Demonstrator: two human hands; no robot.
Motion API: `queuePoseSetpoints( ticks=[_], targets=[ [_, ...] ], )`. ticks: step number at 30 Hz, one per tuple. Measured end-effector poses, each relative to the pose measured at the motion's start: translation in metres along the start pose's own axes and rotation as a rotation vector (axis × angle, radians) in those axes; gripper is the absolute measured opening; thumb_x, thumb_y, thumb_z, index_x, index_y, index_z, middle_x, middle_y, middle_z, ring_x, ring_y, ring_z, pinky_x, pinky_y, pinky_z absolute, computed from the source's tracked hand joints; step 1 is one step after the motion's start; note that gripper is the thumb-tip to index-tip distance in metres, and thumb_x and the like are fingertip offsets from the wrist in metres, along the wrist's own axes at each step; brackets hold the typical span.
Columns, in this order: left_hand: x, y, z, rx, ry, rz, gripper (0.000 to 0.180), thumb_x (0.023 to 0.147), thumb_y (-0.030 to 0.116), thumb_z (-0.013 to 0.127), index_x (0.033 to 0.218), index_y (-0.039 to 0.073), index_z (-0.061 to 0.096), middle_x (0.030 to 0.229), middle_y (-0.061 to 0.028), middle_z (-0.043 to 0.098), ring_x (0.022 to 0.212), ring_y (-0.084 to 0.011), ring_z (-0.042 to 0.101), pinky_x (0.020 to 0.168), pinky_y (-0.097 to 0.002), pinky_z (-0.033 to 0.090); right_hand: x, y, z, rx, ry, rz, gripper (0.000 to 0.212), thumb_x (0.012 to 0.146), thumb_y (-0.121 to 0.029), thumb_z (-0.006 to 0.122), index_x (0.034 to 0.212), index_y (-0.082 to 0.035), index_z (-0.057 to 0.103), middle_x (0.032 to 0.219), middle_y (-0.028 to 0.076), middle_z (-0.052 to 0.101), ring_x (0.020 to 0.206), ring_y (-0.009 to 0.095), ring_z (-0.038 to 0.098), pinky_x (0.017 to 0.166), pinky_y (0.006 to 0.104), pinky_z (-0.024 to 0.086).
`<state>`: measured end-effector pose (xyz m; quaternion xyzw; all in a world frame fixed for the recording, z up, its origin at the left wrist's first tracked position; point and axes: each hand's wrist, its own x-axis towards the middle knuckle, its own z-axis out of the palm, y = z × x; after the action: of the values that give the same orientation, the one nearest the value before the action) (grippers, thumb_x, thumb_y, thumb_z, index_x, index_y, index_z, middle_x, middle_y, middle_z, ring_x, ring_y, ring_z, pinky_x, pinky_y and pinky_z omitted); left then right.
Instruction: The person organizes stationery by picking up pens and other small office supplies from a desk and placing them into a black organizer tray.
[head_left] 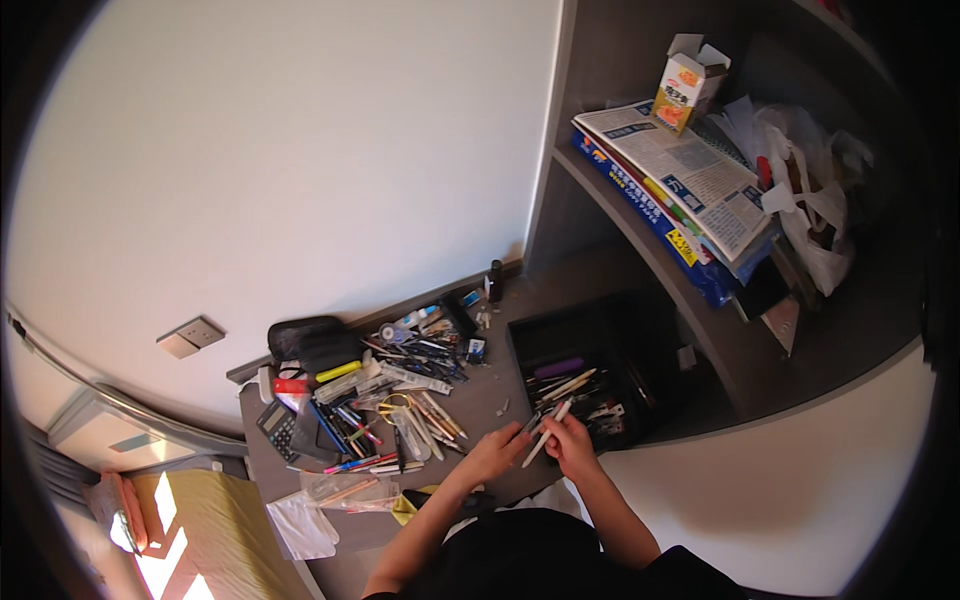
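Note:
My right hand (572, 446) is closed round a slim white pen (548, 434), held slanting over the front edge of the black box (516, 345). Close beside it, my left hand (494, 458) has its fingers drawn together at a small dark, thin item too small to name. Inside the box lie a purple item (558, 368), several pencils (568, 387) and other small things. To the left, a large heap of pens (420, 350) and markers covers the desk, with a yellow highlighter (338, 372) and yellow-handled scissors (395, 404) among them.
A calculator (280, 430) and a black pouch (305, 342) border the heap. A clear plastic bag (350, 492) and white cloth or paper (303, 525) lie at the near edge. Shelf at right holds newspapers (690, 170), a small carton (680, 90) and a plastic bag (815, 200).

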<state>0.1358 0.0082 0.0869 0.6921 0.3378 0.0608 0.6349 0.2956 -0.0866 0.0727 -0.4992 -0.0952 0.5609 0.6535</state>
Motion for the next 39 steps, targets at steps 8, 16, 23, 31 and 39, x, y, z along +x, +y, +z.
queuePoseSetpoints(
  ticks=[8, 16, 23, 31, 39],
  targets=[
    [0.111, 0.014, 0.041, 0.426, 0.413, 0.437, 0.02, 0.084, 0.006, 0.055, 0.103, 0.004, 0.061, 0.096, -0.019, 0.061, 0.09, -0.0391, 0.06, 0.076, -0.0465, 0.049, 0.069, -0.033, -0.071, 0.005, 0.44, -0.165, 0.015, 0.096, -0.019, 0.055, 0.105, -0.009, 0.049, 0.082, 0.006, 0.062, 0.064, 0.015, 0.063, 0.049, 0.0266, 0.05],
    [0.13, -0.005, 0.041, 0.54, 0.443, 0.531, 0.03, 0.079, -0.001, 0.054, 0.106, 0.007, 0.065, 0.094, -0.017, 0.058, 0.094, -0.0377, 0.056, 0.083, -0.0453, 0.047, 0.086, -0.026, -0.067, -0.054, 0.339, -0.136, 0.022, 0.096, -0.014, 0.053, 0.113, -0.004, 0.045, 0.097, 0.016, 0.064, 0.077, 0.029, 0.071, 0.059, 0.0361, 0.06],
    [0.05, 0.0, 0.021, 0.294, 0.414, 0.477, 0.028, 0.084, 0.006, 0.061, 0.112, 0.005, 0.059, 0.102, -0.0147, 0.059, 0.099, -0.0344, 0.058, 0.083, -0.0433, 0.048, 0.058, -0.022, -0.044, -0.322, 0.474, -0.376, 0.046, 0.096, -0.008, 0.05, 0.14, -0.01, 0.036, 0.142, 0.011, 0.042, 0.107, 0.019, 0.059, 0.074, 0.027, 0.051],
    [-0.101, -0.117, -0.071, 0.549, 0.932, 0.086, 0.017, 0.082, 0.006, 0.061, 0.099, 0.004, 0.065, 0.09, -0.0131, 0.061, 0.094, -0.0319, 0.058, 0.08, -0.0422, 0.048, 0.032, -0.025, -0.027, -0.637, 0.322, -0.493, 0.022, 0.099, -0.012, 0.049, 0.12, -0.007, 0.056, 0.116, 0.006, 0.062, 0.087, 0.012, 0.06, 0.068, 0.0228, 0.047],
    [-0.151, -0.173, -0.138, 0.958, 0.917, -0.157, 0.014, 0.076, 0.006, 0.056, 0.088, 0.009, 0.064, 0.088, -0.0078, 0.06, 0.089, -0.0283, 0.056, 0.078, -0.042, 0.044, 0.036, 0.026, 0.086, -0.953, -0.365, -0.572, 0.02, 0.093, -0.008, 0.056, 0.113, -0.005, 0.059, 0.087, 0.012, 0.068, 0.073, 0.02, 0.067, 0.065, 0.0305, 0.052]
  ],
)
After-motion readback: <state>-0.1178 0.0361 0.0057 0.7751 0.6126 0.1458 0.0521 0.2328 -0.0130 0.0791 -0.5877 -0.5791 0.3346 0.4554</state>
